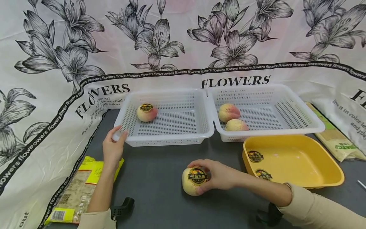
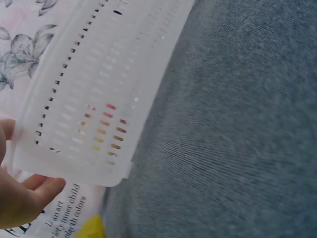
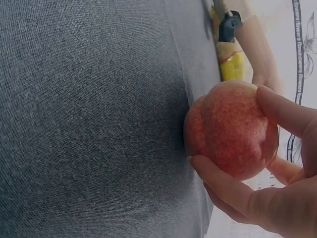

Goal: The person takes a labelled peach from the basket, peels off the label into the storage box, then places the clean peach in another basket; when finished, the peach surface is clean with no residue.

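far left on the grey table (image 1: 160, 178): a packet with yellow label (image 1: 77, 187), lying flat, partly under the left forearm. left hand (image 1: 112, 148) is at the near-left corner of the left white basket (image 1: 167, 138), thumb and fingers pinching the rim; the left wrist view shows fingertips (image 2: 37, 191) against that corner. one stickered peach (image 1: 146, 112) sits inside that basket, back-left.

centre: right hand (image 1: 218, 175) wrapped around a peach with dark round label (image 1: 194, 180), fingers curled over its top and right side. whether it rests on the table or sits just off it i can't tell. it's in front of the gap between the two baskets.

right: second white basket (image 1: 286, 128), touching the first, holds two peaches (image 1: 232, 117) at its near-left. in front of it a yellow tray (image 1: 320, 181) with two stickers (image 1: 258, 165) on its inner left wall. far right, a green-edged packet (image 1: 337, 140).
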The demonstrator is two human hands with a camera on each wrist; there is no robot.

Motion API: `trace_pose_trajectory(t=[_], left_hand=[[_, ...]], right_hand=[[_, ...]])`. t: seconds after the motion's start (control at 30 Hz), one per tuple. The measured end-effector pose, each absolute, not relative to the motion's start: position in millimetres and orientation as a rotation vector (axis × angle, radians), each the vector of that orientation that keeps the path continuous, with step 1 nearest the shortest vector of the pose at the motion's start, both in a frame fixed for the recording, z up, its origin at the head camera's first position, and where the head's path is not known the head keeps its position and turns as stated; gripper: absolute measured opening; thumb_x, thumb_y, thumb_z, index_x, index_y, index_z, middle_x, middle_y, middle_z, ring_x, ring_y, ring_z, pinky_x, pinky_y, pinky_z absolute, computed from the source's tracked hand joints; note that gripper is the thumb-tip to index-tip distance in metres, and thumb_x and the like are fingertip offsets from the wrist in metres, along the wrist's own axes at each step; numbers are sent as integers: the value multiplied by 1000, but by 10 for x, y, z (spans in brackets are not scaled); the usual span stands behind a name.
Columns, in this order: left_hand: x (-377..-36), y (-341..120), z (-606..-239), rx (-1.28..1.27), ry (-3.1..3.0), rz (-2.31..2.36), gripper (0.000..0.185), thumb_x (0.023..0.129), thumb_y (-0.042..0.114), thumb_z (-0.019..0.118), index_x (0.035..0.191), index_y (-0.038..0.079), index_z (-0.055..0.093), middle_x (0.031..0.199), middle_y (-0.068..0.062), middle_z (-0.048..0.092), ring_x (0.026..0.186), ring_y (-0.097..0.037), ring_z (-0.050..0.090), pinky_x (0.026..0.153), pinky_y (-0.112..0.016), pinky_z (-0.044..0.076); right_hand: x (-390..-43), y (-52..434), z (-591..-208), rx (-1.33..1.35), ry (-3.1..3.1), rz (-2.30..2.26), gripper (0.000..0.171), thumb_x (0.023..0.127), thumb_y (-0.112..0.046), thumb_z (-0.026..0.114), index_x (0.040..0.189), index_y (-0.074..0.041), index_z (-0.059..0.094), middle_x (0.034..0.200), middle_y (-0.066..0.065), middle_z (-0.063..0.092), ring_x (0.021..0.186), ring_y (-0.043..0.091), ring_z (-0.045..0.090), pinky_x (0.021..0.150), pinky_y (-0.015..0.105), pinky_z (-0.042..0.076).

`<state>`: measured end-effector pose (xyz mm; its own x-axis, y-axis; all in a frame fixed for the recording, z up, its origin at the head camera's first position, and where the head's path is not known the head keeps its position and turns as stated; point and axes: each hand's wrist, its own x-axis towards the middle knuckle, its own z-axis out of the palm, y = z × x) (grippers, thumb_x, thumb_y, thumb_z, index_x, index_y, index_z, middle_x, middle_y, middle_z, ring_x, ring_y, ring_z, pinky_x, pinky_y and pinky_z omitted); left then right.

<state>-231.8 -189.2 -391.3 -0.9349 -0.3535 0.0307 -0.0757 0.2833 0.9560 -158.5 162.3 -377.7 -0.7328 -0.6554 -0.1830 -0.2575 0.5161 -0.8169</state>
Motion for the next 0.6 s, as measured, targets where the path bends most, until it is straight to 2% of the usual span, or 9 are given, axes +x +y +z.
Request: trace_pose_trajectory(t=[0.13,0.27,0.33,0.4,0.5,0.6], left_hand=[[-2290,-1909,-3856,392,-2355,-1668,53,95,33,58,143,13,43,131,-12,54,104,-20,54,76,-19,42],[-2248,-1933,-3776,393,-2380,-1635,56,96,32,56,145,11,40,135,-13,50,112,-24,53,85,-30,44],[-2226,-1931,-3748,410,-2359,-1578,55,96,32,56,144,11,40,141,-13,43,121,-27,46,93,-40,42],[-2195,-1902,-3724,384,-2276,-1508,52,95,29,57,141,11,43,141,-13,40,126,-28,40,98,-44,37],[-2133,-1784,-3664,207,-2091,-1432,43,93,17,60,133,6,51,134,-15,44,124,-26,40,102,-41,34],[-2041,-1575,-3592,-138,-2009,-1429,38,89,1,62,126,-3,55,122,-17,54,113,-28,51,98,-35,40]], right_hand=[[-1574,1629,-3789,-728,2295,-1112,70,77,-34,80,137,-18,48,129,1,49,110,25,47,91,46,39],[-1566,1637,-3806,-731,2296,-1117,70,78,-34,80,137,-18,47,131,1,49,113,25,47,93,47,38],[-1564,1636,-3817,-738,2292,-1124,70,78,-34,80,138,-17,47,131,2,49,112,25,47,92,47,38],[-1560,1632,-3825,-742,2290,-1131,70,78,-34,80,137,-17,47,130,1,49,111,24,47,92,47,39],[-1551,1627,-3831,-743,2292,-1134,70,78,-34,80,137,-18,47,130,0,49,110,24,47,91,46,39],[-1545,1625,-3831,-734,2294,-1135,69,78,-34,80,137,-18,48,129,0,49,110,24,47,91,45,39]])
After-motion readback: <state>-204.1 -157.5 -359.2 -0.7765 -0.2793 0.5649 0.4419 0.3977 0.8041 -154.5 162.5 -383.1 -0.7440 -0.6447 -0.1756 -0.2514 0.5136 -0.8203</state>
